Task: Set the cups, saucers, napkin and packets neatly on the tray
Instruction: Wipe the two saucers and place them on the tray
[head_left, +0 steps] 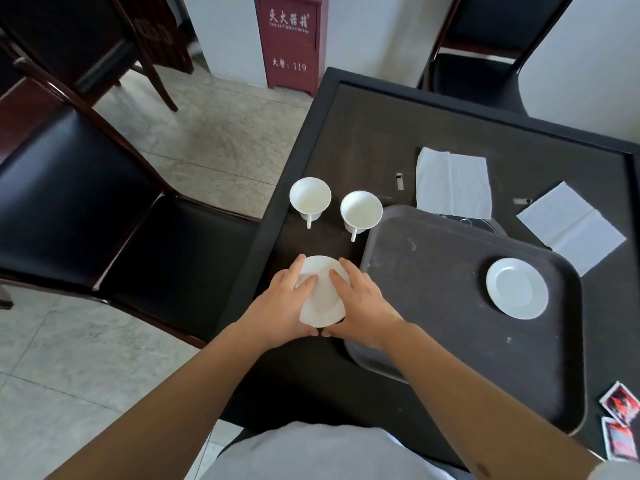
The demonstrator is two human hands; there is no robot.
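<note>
Head view: both hands close on a white saucer (320,296) at the table's (433,133) near-left edge, just beside the dark tray (433,323); the left hand (277,308) cups its 9 o'clock rim, the right hand (363,303) its 3 o'clock rim, fingers curved over the top and thumbs meeting at 6 o'clock. Glazed and rigid, the saucer looks light but slick and chippable, best lifted by opposite rims. The tray holds only a second saucer (517,288) toward its 3 o'clock side. Two empty cups (310,197) (361,209) stand at 12 o'clock from the hands, off the tray. A crumpled napkin (453,183) and a flat napkin (571,228) lie beyond; red packets (620,424) sit at 4 o'clock.
</note>
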